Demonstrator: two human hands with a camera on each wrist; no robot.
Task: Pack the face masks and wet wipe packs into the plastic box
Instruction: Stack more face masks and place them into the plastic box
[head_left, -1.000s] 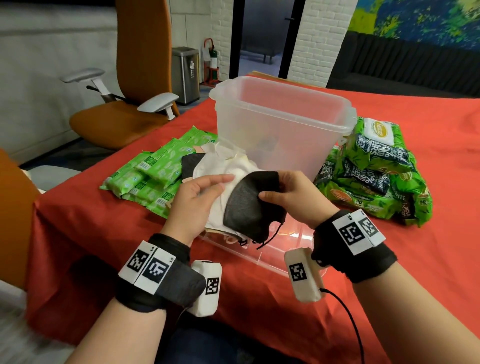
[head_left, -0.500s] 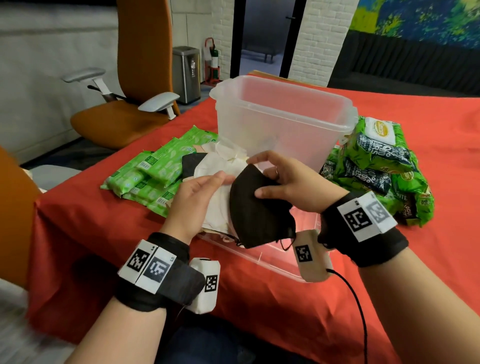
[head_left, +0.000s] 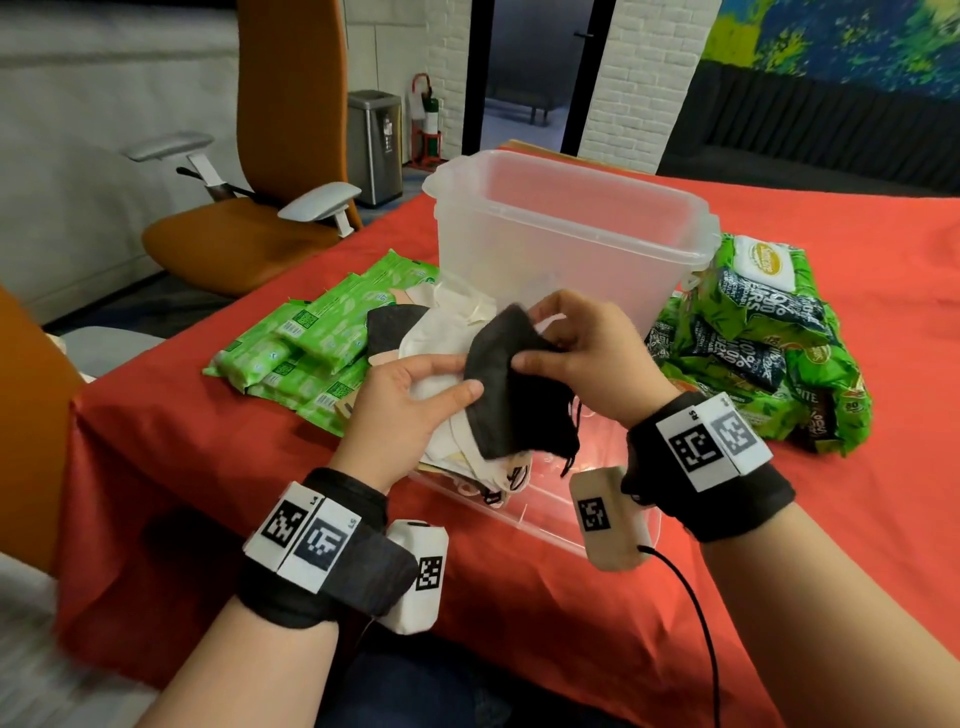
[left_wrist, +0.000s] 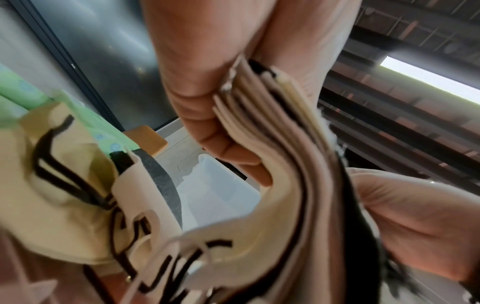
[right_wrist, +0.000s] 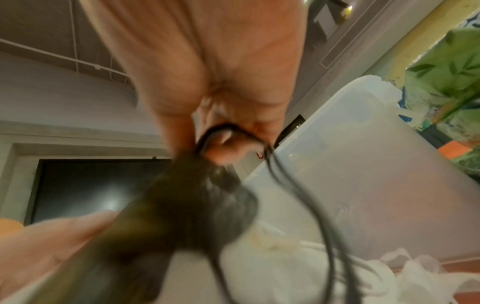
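Observation:
My left hand grips a stack of white and beige face masks in front of the clear plastic box, which stands empty on the red table. The left wrist view shows the stack's layered edges squeezed between thumb and fingers. My right hand pinches a black face mask at its top edge, lifted against the stack; its ear loops dangle. Slim light-green wet wipe packs lie left of the box. Bulky green wet wipe packs are piled to its right.
The clear box lid lies flat under my hands near the table's front edge. An orange office chair stands off the table's left side. Red tablecloth stretches bare to the right and front.
My right hand has lifted the black mask off the top of the stack and raised it toward the box. My left hand keeps hold of the pale masks, barely shifted.

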